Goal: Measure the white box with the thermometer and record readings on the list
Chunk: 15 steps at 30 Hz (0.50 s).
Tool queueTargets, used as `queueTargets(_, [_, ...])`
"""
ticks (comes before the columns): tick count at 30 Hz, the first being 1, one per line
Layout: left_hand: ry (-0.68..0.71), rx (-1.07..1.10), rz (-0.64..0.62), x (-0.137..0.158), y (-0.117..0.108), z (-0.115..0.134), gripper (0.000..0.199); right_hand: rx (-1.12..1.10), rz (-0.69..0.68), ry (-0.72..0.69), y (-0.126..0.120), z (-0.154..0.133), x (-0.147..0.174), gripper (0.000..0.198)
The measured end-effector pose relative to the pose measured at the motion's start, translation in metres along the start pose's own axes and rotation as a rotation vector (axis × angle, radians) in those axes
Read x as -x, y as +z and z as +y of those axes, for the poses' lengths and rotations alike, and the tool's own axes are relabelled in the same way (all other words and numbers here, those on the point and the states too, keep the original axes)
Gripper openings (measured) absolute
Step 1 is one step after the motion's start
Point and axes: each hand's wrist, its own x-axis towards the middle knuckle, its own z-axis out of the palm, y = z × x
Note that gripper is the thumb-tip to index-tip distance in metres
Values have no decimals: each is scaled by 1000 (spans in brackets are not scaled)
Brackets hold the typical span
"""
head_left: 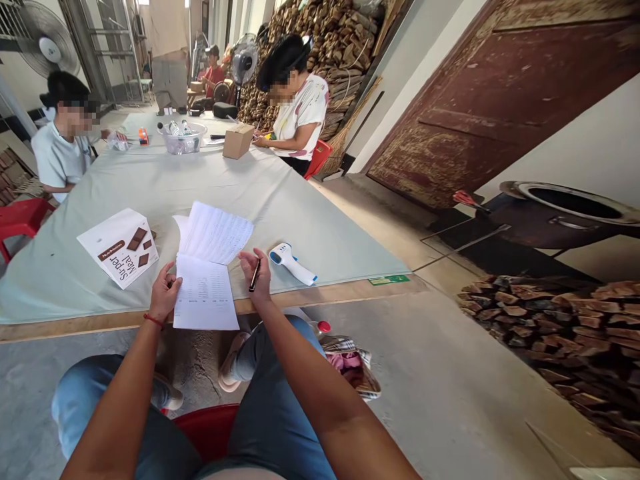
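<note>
Handwritten sheets of paper [205, 293] lie at the front edge of the table, the lower page jutting past it and the upper pages folded back. My left hand [165, 293] grips the left margin of the lower page between thumb and fingers. A dark pen [255, 275] is held in my right hand [260, 277], which rests at the paper's right side. Right of that hand lies a white and blue infrared thermometer [293, 264]. Left of the paper is a white package [120, 247] printed "Su-per Meal" with chocolate squares.
The cloth-covered table [220, 177] carries a clear basin [183, 139] of bottles and a cardboard box [239, 141] farther back. One person [63, 143] sits at the left, another [300, 113] at the right. A bag [353, 363] sits on the floor by my right leg.
</note>
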Motion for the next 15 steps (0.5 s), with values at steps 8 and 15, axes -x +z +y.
queueTargets(8, [-32,61,-37,2,0,-1,71,30,-51,17,6,0,4,44])
queueTargets(15, [-62,74,18,2,-3,5,58,63,-120,35,9,-5,6,49])
